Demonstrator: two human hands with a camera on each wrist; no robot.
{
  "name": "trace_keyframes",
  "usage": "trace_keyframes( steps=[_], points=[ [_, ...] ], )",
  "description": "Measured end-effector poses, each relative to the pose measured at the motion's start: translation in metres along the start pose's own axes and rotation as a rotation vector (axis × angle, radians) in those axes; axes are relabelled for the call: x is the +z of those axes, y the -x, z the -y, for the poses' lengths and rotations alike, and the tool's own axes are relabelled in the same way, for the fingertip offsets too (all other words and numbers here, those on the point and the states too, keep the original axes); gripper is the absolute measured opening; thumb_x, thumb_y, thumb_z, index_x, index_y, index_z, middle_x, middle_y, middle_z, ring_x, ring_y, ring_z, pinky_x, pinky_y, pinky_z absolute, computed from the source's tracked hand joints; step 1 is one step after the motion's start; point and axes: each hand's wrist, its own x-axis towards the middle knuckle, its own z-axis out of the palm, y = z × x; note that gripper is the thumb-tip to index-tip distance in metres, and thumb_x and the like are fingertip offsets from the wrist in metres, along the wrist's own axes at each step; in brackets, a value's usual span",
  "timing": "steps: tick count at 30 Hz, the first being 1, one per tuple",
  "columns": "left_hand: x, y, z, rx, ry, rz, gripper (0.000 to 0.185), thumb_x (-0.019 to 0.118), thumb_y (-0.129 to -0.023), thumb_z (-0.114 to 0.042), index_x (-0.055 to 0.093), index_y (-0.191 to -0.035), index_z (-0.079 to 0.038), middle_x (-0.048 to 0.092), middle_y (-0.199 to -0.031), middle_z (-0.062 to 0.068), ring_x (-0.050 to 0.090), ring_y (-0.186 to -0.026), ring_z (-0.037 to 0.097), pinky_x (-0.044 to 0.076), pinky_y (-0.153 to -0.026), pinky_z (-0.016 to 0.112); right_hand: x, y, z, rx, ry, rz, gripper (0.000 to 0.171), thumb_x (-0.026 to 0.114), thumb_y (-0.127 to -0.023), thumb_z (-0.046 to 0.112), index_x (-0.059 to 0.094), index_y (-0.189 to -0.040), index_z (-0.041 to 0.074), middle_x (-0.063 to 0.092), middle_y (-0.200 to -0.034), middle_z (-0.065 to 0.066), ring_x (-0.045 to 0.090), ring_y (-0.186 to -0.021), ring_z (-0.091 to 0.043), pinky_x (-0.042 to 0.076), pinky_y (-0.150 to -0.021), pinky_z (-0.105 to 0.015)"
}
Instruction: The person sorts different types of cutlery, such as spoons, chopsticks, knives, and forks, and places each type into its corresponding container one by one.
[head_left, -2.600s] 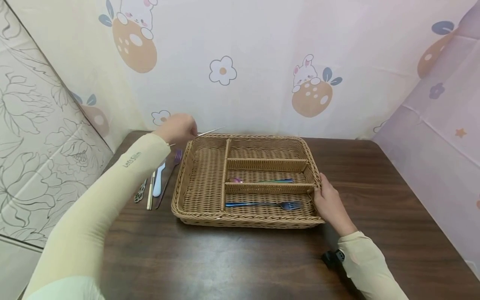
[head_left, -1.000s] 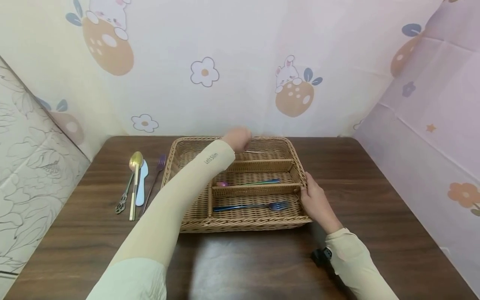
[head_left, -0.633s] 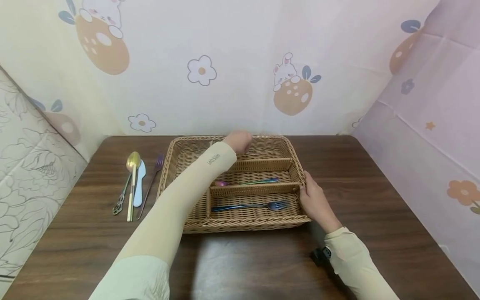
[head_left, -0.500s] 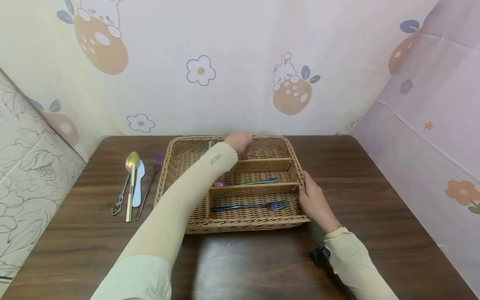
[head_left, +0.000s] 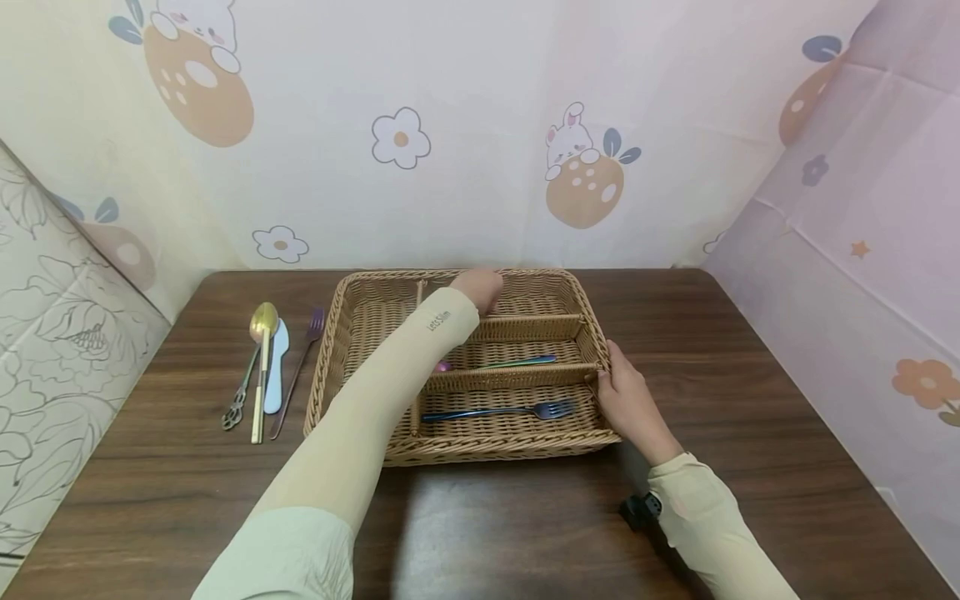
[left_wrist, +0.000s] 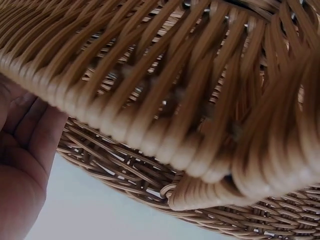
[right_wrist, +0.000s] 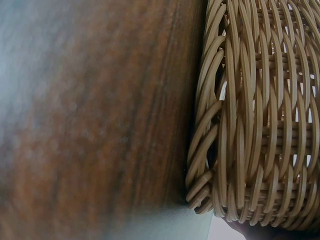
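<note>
A brown wicker basket (head_left: 502,450) with several compartments sits on the table. My left hand (head_left: 482,289) reaches down into its back right compartment, close over the front divider (head_left: 525,327). In the left wrist view, the fingers of the left hand (left_wrist: 22,145) go out of sight behind the woven divider, so I cannot tell whether they hold anything. My right hand (head_left: 633,404) grips the basket's right rim near the front corner. A blue fork (head_left: 551,409) lies in the front compartment. In the middle one rests a spoon with a pink bowl and rainbow handle (head_left: 525,362).
Left of the basket lie a gold spoon with a white handle (head_left: 261,375), an ornate-handled utensil (head_left: 236,408) partly under it, a pale blue knife (head_left: 275,375) and a purple fork (head_left: 303,362). A patterned curtain (head_left: 480,125) hangs behind the table.
My left hand has carried a thin silvery utensil rightward from the basket's back left corner and lowered into the back compartment. The utensil has dropped from view. My right hand keeps its grip.
</note>
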Motion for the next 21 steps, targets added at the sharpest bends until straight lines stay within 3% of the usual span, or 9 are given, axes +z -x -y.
trace_keyframes(
  steps=[15,21],
  points=[
    [0.0009,0.0053,-0.0018,-0.026,-0.019,-0.024,0.013,0.063,-0.086,0.0,0.071,-0.079,-0.007,0.068,-0.088,0.003,0.05,-0.071,0.017,0.046,-0.065,0.027,0.0005,-0.0014,0.001,-0.024,-0.004,-0.018,0.052,0.034,-0.098,0.0,0.016,-0.146,-0.01,0.03,-0.142,-0.036,0.031,-0.131,-0.047,0.028,-0.104,-0.058],
    [-0.0007,0.0065,-0.0032,-0.025,-0.03,-0.024,0.01,0.06,-0.09,-0.001,0.068,-0.086,-0.006,0.067,-0.089,0.005,0.055,-0.072,0.015,0.05,-0.064,0.027,-0.0002,-0.0006,0.0003,0.015,-0.003,0.017,0.054,0.031,-0.1,0.004,0.008,-0.148,-0.009,0.021,-0.147,-0.036,0.025,-0.133,-0.048,0.026,-0.104,-0.058]
  ],
)
